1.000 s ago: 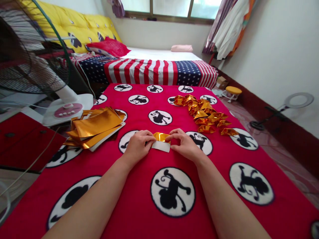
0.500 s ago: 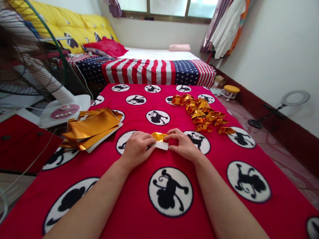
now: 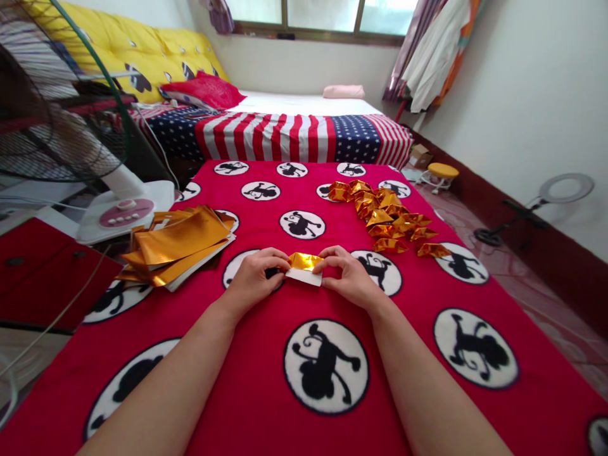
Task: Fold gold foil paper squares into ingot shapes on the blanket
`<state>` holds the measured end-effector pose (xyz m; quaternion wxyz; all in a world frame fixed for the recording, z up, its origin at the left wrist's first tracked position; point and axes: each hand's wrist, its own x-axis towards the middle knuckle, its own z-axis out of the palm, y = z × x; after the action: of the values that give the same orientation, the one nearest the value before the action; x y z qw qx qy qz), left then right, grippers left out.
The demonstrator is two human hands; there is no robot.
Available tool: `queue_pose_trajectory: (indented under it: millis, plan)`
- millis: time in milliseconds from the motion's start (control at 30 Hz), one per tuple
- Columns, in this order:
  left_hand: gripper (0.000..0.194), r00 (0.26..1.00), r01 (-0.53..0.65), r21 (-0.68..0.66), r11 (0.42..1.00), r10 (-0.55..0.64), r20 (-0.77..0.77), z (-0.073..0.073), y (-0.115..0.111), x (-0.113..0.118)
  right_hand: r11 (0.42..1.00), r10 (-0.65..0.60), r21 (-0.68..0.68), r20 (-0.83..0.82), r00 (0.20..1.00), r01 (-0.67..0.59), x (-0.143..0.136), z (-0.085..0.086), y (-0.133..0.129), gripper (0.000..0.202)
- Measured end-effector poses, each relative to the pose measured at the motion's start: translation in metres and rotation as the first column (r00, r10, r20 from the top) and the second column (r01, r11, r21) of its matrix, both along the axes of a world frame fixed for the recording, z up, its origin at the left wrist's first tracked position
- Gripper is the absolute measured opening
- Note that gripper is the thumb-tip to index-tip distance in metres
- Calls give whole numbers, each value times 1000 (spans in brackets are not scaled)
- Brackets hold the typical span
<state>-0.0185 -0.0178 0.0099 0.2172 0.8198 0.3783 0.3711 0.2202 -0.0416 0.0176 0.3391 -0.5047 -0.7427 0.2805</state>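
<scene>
A small folded piece of gold foil paper (image 3: 305, 261), with a white flap along its near side, lies between my hands over the red cloth (image 3: 266, 386). My left hand (image 3: 257, 275) pinches its left end with thumb and fingers. On the right end, the fingertips of my right hand (image 3: 346, 273) are closed on the paper. To the left is a loose stack of flat gold and white sheets (image 3: 183, 237). Several folded gold foil shapes (image 3: 380, 217) sit in a group at the right, farther back on the cloth.
A fan (image 3: 124, 212) stands at the left beside a red box (image 3: 40, 272). Behind the cloth is a bed (image 3: 285, 136) with a striped cover. A yellow stool (image 3: 443, 171) and a ring light (image 3: 565, 188) are on the right.
My left hand has shifted slightly left along the paper, and more of the white flap shows. My right hand has barely moved.
</scene>
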Motion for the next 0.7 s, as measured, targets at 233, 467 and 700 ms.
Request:
queue_pose_trajectory:
  millis: [233, 467, 700]
  plan:
    - [17, 1000, 2, -11, 1000, -1, 23, -1, 0, 0, 1000, -10, -13, -12, 1000, 9, 1, -1, 0, 16]
    - [16, 1000, 2, 8, 1000, -2, 11, -1, 1, 0, 1000, -11, -14, -7, 1000, 11, 0, -2, 1, 14]
    - [18, 1000, 16, 17, 1000, -17, 13, 2, -1, 0, 998, -30, -51, -157, 987, 22, 1, -6, 4, 38]
